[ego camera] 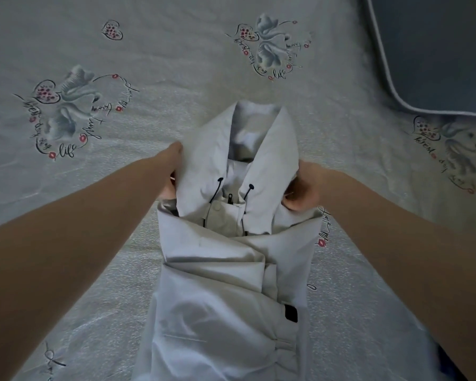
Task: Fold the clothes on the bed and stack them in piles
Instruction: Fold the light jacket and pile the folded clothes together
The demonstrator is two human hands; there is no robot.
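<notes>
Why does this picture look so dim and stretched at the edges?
Head view: dim, bluish light; the wide lens stretches both forearms near the frame edges and bows the pillow; the jacket and the bedsheet look slightly soft; no glare.

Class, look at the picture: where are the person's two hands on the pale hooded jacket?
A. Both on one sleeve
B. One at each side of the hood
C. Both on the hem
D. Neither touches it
B: the left hand and right hand grip opposite sides of the jacket at its hood.

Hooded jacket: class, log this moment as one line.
hooded jacket partly folded on bed | left hand grips hood | right hand grips hood
</notes>
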